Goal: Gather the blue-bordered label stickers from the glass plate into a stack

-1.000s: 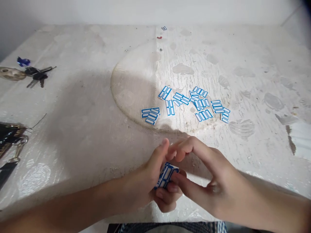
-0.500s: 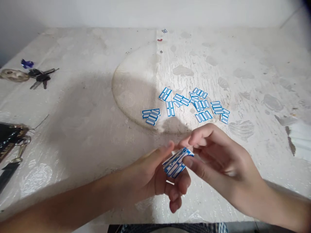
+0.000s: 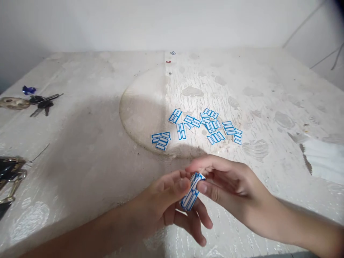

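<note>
A small stack of white cards (image 3: 190, 199) printed with blue-outlined bars is held between both hands, low in the middle of the view. My left hand (image 3: 177, 200) grips it from the left, thumb on the top face and the lower fingers spread out underneath. From the right, my right hand (image 3: 228, 186) pinches the stack's upper edge between thumb and fingers. Beyond the hands, loose cards with the same blue pattern (image 3: 215, 137) lie scattered, several of them overlapping. Two overlapping cards (image 3: 162, 141) sit nearer the left.
A bunch of keys (image 3: 44, 103) and a shiny blue wrapper (image 3: 28, 90) are at the left. Below them lies a dark strap with a metal clip (image 3: 13, 188). White cloth or paper (image 3: 324, 159) is at the right. A wall (image 3: 161, 25) bounds the table's far edge.
My left thumb has come down onto the stack, and both hands have moved slightly left and closer together. The view has tilted up, so the table things appear lower.
</note>
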Demonstrator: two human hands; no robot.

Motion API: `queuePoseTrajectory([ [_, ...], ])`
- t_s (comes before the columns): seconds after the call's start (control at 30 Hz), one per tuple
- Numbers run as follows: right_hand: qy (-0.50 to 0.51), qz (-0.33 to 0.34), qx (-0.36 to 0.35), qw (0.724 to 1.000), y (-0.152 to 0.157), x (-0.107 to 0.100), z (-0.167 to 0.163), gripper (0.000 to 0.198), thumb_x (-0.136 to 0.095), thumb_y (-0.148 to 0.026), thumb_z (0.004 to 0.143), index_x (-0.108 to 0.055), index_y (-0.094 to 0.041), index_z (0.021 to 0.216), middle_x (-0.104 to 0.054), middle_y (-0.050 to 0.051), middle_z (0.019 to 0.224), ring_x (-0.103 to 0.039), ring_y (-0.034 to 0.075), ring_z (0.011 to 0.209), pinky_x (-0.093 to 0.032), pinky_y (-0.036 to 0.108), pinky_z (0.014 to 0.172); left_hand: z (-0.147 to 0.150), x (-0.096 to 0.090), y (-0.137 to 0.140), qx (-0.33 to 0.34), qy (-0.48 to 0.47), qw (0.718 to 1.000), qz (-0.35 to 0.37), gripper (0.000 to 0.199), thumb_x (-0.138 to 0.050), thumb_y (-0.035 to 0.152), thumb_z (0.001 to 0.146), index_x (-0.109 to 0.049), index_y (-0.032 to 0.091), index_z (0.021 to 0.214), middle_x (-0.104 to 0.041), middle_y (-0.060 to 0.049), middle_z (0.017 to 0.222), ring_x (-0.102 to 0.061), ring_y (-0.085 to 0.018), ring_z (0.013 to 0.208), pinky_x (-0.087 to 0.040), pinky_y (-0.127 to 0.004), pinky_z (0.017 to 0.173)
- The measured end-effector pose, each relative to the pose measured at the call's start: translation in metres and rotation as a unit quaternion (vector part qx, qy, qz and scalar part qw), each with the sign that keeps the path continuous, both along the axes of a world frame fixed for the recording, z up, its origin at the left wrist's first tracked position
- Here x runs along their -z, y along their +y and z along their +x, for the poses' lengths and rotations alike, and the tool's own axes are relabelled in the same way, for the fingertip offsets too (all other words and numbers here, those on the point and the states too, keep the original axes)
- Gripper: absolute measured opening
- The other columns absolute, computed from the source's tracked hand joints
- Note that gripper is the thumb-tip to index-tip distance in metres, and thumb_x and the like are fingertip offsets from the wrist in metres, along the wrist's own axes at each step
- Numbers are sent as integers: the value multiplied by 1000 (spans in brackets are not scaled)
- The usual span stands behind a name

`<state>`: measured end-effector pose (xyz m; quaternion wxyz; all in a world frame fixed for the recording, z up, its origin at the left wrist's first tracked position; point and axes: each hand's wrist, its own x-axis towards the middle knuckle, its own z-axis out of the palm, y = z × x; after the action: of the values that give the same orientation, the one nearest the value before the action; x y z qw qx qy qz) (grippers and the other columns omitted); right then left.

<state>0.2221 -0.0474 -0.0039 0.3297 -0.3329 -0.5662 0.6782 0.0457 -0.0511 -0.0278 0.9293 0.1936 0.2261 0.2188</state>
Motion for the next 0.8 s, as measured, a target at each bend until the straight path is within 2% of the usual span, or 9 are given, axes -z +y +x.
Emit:
queuePoseTrajectory([
  [0.17, -35, 4, -4, 999, 3, -3, 3, 23, -49, -9, 88, -51, -21, 108, -57, 0, 87, -57, 9, 80, -48, 21, 69, -3, -6, -1, 38, 35, 999, -6, 39, -61, 47, 78, -60, 9, 89, -68, -11, 81, -67, -16, 68, -53, -26, 68],
  [0.43, -28, 39, -2, 999, 6, -2, 1, 21, -54, -11, 85, -51, -21, 103, -55, -2, 84, -53, 9, 79, -43, 23, 73, -1, -8, -3, 37, 43, 998, -6, 35, -61, 46, 78, -56, 11, 82, -66, -7, 68, -64, -15, 57, -52, -26, 59],
  [0.6, -82, 77, 21, 993, 6, -1, 0, 17, -52, -9, 84, -53, -20, 98, -56, -1, 88, -55, 10, 85, -46, 23, 76, 1, -6, -5, -9, 47, 999, 20, 32, -56, 43, 83, -56, 11, 82, -62, -5, 68, -61, -12, 57, -52, -29, 63],
  [0.73, -109, 99, 0, 989, 1, -3, 1, 24, -43, -14, 92, -46, -24, 113, -56, -1, 85, -60, 9, 77, -50, 24, 76, 1, -3, -6, -20, 27, 998, 49, 32, -52, 41, 87, -59, 10, 88, -62, -6, 75, -63, -12, 65, -51, -31, 72],
  [0.8, -132, 139, -10, 981, -1, -5, 3, 31, -40, -17, 93, -41, -27, 122, -59, 0, 90, -62, 11, 81, -52, 25, 76, 1, -2, -5, -36, 13, 998, 55, 32, -49, 40, 88, -60, 10, 88, -62, -6, 76, -63, -13, 68, -50, -30, 74],
])
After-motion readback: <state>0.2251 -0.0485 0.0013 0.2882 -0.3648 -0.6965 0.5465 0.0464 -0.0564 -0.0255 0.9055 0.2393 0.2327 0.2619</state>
